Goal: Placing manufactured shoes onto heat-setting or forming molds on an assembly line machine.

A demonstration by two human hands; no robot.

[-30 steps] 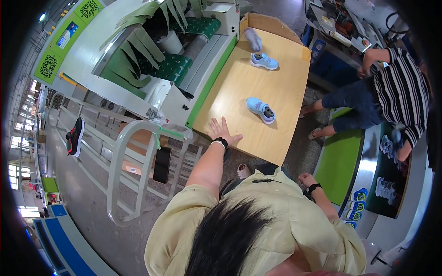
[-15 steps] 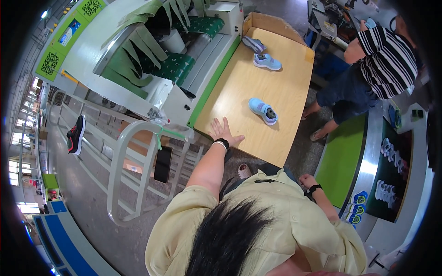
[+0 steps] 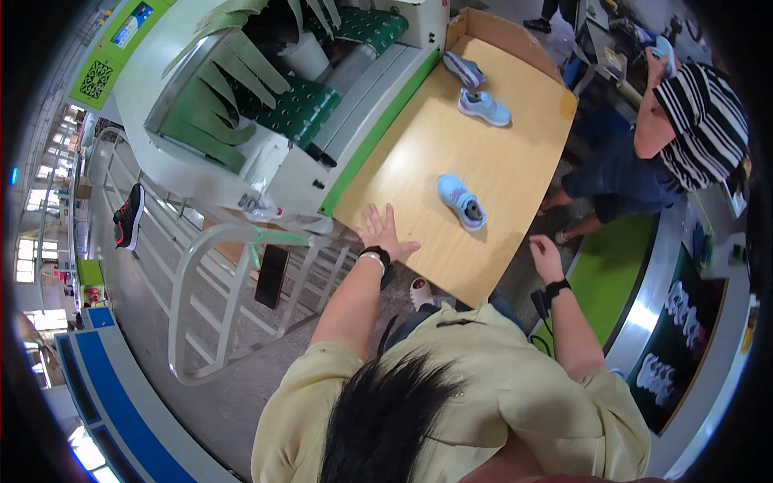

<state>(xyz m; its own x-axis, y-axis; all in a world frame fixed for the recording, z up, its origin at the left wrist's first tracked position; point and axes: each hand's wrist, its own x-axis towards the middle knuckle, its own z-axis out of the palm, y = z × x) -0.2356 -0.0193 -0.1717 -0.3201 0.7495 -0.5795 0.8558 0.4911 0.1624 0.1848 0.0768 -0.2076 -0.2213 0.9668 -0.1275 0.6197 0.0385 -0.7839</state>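
Observation:
My left hand (image 3: 382,233) rests palm down with fingers spread on the near left corner of the wooden tabletop (image 3: 403,189). It holds nothing. Beyond it to the right lies a light blue sneaker (image 3: 461,200), sole down and apart from my fingers. My right hand (image 3: 546,256) hovers beside the table's right edge, its fingers loosely curled with nothing visible in them. At the table's far end, a second light blue sneaker (image 3: 485,108) stands near a grey-purple sneaker (image 3: 465,69).
A white machine with a green perforated belt (image 3: 302,113) and hanging strips borders the table's left. A metal rack (image 3: 181,274) carries a phone (image 3: 272,276) and a black sneaker (image 3: 129,216). At right, a co-worker (image 3: 684,133) holds a blue shoe; white shoes (image 3: 683,310) line a conveyor.
My right hand has moved forward from near my waist to beside the table edge. My left hand stays spread on the table. The co-worker's hands and blue shoe show more fully.

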